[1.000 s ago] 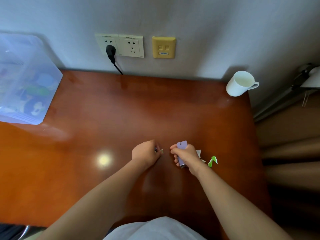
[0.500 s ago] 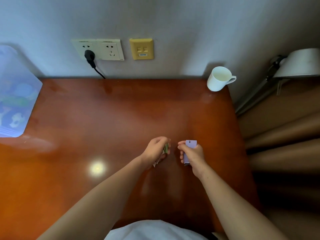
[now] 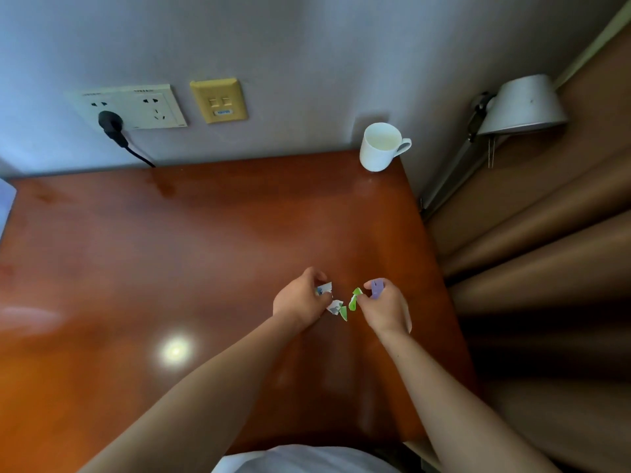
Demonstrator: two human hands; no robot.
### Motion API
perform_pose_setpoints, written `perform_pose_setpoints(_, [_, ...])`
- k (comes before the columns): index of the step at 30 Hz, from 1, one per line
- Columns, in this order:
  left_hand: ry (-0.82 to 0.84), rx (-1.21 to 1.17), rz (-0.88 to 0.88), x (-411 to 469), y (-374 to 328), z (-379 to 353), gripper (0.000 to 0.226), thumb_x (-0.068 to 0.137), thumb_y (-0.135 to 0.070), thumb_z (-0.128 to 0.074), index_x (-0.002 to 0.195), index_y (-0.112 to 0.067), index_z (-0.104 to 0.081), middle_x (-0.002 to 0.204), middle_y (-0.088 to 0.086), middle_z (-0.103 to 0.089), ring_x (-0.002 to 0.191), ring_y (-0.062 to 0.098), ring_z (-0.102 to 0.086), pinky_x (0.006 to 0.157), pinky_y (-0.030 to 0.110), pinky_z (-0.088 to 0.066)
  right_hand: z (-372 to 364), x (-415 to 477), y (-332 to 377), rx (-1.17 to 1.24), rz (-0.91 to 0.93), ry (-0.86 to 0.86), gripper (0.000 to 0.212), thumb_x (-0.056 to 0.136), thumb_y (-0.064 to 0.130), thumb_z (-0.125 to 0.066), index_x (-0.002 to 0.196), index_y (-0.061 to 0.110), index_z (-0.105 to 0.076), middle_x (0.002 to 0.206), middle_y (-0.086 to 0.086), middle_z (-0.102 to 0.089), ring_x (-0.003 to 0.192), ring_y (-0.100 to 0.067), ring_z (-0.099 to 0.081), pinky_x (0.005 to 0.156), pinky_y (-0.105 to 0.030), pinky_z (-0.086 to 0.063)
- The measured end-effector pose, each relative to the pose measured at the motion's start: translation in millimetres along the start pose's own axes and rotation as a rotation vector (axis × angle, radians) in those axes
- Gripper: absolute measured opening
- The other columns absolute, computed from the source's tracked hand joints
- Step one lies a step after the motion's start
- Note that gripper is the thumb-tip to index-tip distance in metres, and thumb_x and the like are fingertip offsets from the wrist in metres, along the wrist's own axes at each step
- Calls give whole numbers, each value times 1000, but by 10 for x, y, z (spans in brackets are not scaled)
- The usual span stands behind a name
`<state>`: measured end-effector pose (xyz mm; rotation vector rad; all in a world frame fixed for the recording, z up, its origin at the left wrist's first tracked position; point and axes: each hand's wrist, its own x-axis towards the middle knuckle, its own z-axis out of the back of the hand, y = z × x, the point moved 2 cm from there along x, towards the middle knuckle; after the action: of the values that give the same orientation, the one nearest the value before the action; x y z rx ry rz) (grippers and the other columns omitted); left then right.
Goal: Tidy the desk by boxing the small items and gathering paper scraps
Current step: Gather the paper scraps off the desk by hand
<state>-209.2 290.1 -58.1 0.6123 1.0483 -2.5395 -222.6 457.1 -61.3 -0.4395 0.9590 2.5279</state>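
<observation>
Over the near right part of the red-brown desk (image 3: 205, 254), my two hands sit close together. My left hand (image 3: 300, 300) is curled round white and blue paper scraps (image 3: 327, 295), with a white and green scrap (image 3: 338, 308) sticking out below it. My right hand (image 3: 384, 307) holds a small lilac piece (image 3: 376, 289) under the thumb and pinches a green scrap (image 3: 354, 298) at its fingertips. The scraps in the two hands almost touch.
A white mug (image 3: 380, 146) stands at the desk's far right corner. A grey lamp (image 3: 522, 105) hangs off to the right above brown curtains (image 3: 546, 250). Wall sockets with a black plug (image 3: 111, 126) are behind the desk. A clear box corner (image 3: 5, 199) shows at the left edge.
The view has swung right, so the clear box is nearly out of sight. The green scrap, on the desk a second ago, is now in my right hand's fingertips.
</observation>
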Motion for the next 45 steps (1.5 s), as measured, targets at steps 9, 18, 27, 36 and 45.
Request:
perform_pose_setpoints(9, [36,245,-111,100,-25,-10,42,83,-37,-66,119,-28,-48,106,-5,-66,96,21,-62,71,31,-46,-65,51,-50,-118,66,23,18,83,35,-72,96,31,-61,88,11,-63,81,-16,-63,64,-28,-53])
perform_pose_setpoints(18, [54,251,-88,131,0,3,20,79,-40,-69,86,-28,-55,93,-7,-62,89,19,-60,66,29,-42,-122,100,-30,-162,34,47,5,86,28,-66,81,28,-65,85,5,-68,78,-19,-64,61,-27,-53])
perform_pose_setpoints(27, [122,-210,17,136,97,-1,15,86,-34,-69,75,-27,-62,61,-9,-62,45,7,-56,49,21,-45,-90,31,-62,-171,50,37,10,85,28,-68,89,31,-60,88,10,-65,80,-17,-63,61,-27,-53])
perform_pose_setpoints(36, [312,-922,199,20,-67,66,25,98,-27,-53,74,-20,-56,48,-10,-42,36,4,-33,34,15,-25,-94,69,-12,-221,57,65,12,87,25,-66,81,33,-59,86,7,-66,77,-17,-64,67,-34,-59])
perform_pose_setpoints(45, [433,-1326,459,55,-97,-11,31,95,-33,-52,67,-20,-50,55,-8,-30,40,5,-25,34,15,-17,-37,75,89,-352,132,87,15,87,22,-64,75,27,-56,78,6,-64,73,-20,-62,57,-24,-47])
